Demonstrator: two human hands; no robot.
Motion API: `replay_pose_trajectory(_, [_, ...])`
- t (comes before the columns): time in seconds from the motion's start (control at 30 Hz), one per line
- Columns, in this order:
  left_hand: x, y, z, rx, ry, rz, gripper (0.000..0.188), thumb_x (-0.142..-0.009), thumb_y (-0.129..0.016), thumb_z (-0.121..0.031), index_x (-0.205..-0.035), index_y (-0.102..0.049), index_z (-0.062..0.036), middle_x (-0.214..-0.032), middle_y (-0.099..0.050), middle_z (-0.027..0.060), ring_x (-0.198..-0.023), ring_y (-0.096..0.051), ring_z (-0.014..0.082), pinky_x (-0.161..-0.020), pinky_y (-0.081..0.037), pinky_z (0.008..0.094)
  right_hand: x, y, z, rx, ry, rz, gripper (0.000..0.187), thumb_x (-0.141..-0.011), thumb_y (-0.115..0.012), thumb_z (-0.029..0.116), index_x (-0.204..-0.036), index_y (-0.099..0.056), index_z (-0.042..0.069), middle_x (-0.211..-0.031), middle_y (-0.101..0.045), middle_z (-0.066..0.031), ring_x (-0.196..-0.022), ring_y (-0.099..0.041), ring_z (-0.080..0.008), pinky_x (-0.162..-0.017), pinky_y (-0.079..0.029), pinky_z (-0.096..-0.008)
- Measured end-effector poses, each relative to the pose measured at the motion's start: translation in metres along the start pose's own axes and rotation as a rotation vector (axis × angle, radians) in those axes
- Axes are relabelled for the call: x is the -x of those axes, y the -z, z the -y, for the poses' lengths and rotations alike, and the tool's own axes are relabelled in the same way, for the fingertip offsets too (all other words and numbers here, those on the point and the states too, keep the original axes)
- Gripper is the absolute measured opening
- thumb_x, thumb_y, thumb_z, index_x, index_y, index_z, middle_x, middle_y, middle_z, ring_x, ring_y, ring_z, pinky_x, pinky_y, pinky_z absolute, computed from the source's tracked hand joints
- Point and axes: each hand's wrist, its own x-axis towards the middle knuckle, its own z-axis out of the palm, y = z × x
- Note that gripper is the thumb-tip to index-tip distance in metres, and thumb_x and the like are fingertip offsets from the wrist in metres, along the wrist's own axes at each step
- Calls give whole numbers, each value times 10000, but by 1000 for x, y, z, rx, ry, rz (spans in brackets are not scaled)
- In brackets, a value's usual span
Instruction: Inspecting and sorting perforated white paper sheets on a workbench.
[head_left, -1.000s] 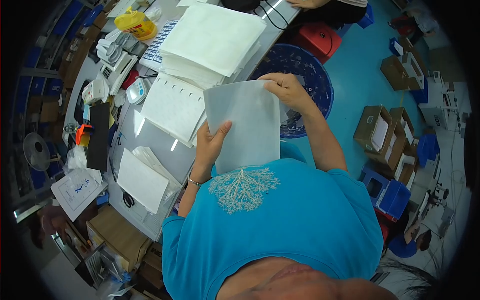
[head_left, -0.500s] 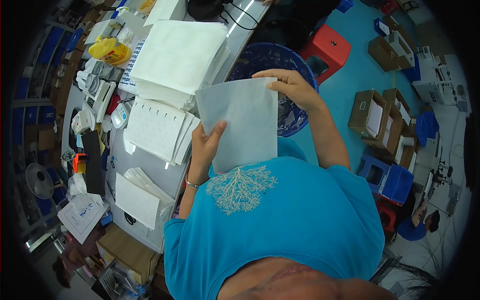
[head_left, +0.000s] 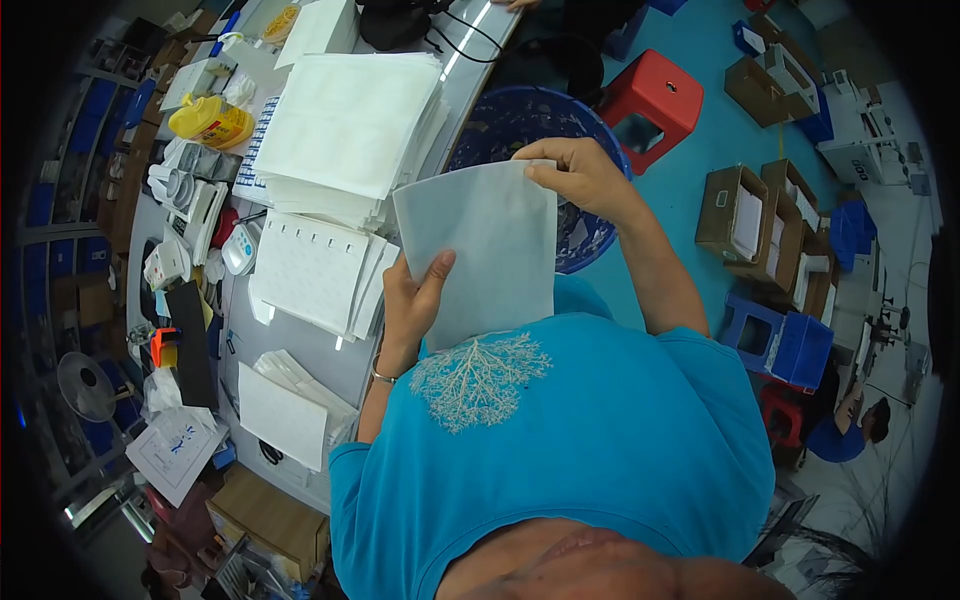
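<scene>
A pale, whitish sheet of paper (head_left: 485, 250) is held up in front of my chest, between both hands; whether it is one sheet or a thin stack I cannot tell. My left hand (head_left: 412, 300) grips its left edge, thumb on the near face and the other fingers behind. At the top right corner, my right hand (head_left: 580, 180) pinches the sheet between thumb and fingers. To the left on the table lie a tall stack of white sheets (head_left: 345, 125), a stack with small dark marks (head_left: 310, 270) and a smaller pile of white sheets (head_left: 283, 415).
Behind the sheet stands a blue bin (head_left: 520, 120) with scraps inside, beside a red stool (head_left: 655, 105). A yellow bottle (head_left: 212, 122) and a small white device (head_left: 240, 248) are on the table (head_left: 290, 345). Cardboard boxes (head_left: 735, 215) sit on the floor at right.
Both hands keep the same hold on the sheet, which has barely shifted. The view has turned slightly, so the surroundings sit a little differently.
</scene>
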Motion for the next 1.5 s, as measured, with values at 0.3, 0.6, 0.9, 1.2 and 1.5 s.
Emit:
replay_pose_trajectory(0.3, [-5, 13, 12, 476, 351, 56, 482, -846, -678, -249, -1187, -538, 62, -1089, -621, 167, -981, -611, 229, -834, -493, 320, -9, -62, -21, -927, -62, 34, 613, -993, -235, 504, -1230, -545, 31, -1302, -518, -175, -1222, -494, -267, -1007, -424, -429])
replay_pose_trajectory(0.6, [3, 27, 25, 380, 310, 55, 507, -863, -669, -316, -1183, -543, 56, -1073, -624, 164, -961, -611, 211, -814, -494, 312, -4, -79, -16, -988, -115, 29, 461, -987, -384, 348, -1212, -545, -21, -1251, -550, -181, -1154, -546, -250, -962, -464, -370])
replay_pose_trajectory(0.9, [25, 21, 20, 38, -1, -42, 356, -914, -617, -272, -1098, -608, 33, -880, -672, 89, -787, -605, 132, -723, -472, 260, -11, -50, -16, -36, 71, 62, 250, -875, -520, 131, -1004, -670, -21, -866, -670, -59, -799, -611, -101, -731, -484, -230])
replay_pose_trajectory(1.2, [33, 19, 21, 147, 28, -124, 352, -910, -628, -269, -1082, -619, 38, -896, -666, 76, -788, -598, 122, -694, -472, 251, -5, -49, -10, -145, -58, 149, 284, -906, -558, 212, -1064, -660, -2, -853, -659, -39, -738, -580, -96, -680, -463, -221])
replay_pose_trajectory(1.5, [21, 16, 29, 200, 152, -89, 343, -909, -628, -266, -1057, -624, 44, -903, -663, 87, -793, -588, 108, -689, -469, 243, 12, -57, -34, -312, -204, 110, 301, -836, -664, 175, -1064, -651, -21, -870, -679, -68, -806, -643, -127, -699, -495, -242])
